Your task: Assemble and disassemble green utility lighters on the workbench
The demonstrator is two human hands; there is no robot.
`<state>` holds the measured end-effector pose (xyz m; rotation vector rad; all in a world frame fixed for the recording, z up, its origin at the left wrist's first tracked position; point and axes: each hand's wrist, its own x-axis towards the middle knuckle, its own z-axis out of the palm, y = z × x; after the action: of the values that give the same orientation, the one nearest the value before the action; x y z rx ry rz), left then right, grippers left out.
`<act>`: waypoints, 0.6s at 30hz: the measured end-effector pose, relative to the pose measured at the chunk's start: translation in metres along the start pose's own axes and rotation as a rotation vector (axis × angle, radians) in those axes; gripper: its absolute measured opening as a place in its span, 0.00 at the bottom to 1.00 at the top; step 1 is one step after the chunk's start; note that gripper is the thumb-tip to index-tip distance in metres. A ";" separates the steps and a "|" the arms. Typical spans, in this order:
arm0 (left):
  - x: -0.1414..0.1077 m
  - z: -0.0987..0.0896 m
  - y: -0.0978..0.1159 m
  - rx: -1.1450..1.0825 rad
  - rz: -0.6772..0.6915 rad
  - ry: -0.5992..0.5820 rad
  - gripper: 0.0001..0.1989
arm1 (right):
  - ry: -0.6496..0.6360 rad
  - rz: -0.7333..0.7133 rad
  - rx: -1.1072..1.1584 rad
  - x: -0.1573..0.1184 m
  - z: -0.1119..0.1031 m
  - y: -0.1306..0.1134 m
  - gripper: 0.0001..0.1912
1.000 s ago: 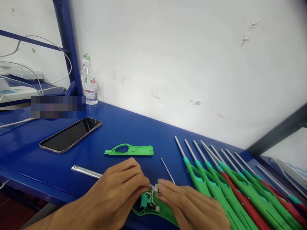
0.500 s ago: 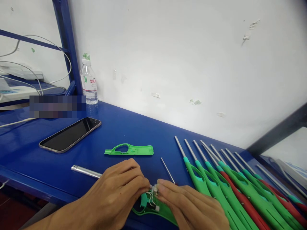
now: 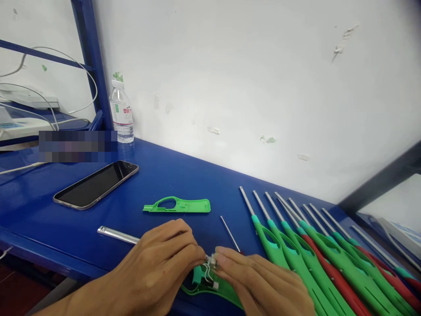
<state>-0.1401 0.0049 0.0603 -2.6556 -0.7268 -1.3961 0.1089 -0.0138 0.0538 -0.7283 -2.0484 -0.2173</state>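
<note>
Close together over an opened green lighter handle, my left hand and my right hand are both closed, fingertips pinching a small whitish part. Thin white wires run down from it into the handle, beside a teal trigger piece. A silver metal tube sticks out to the left from behind my left hand. Behind my hands lies the other green handle half, inner side up. A thin screwdriver lies just beyond my right fingers, its handle mostly hidden.
Finished-looking green and red long lighters lie in a row at the right. On the left of the blue table are a phone and a water bottle by the wall. White cables hang at the far left.
Almost nothing differs. My hands keep the same pinch on the whitish part, with only a very slight shift of the fingers and of the view.
</note>
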 end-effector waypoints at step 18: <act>0.004 0.002 0.002 0.029 -0.012 0.066 0.09 | 0.027 0.076 -0.056 -0.002 0.000 0.000 0.09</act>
<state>-0.1357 0.0052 0.0621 -2.5744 -0.7522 -1.4572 0.1096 -0.0149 0.0519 -0.8324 -1.9914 -0.2407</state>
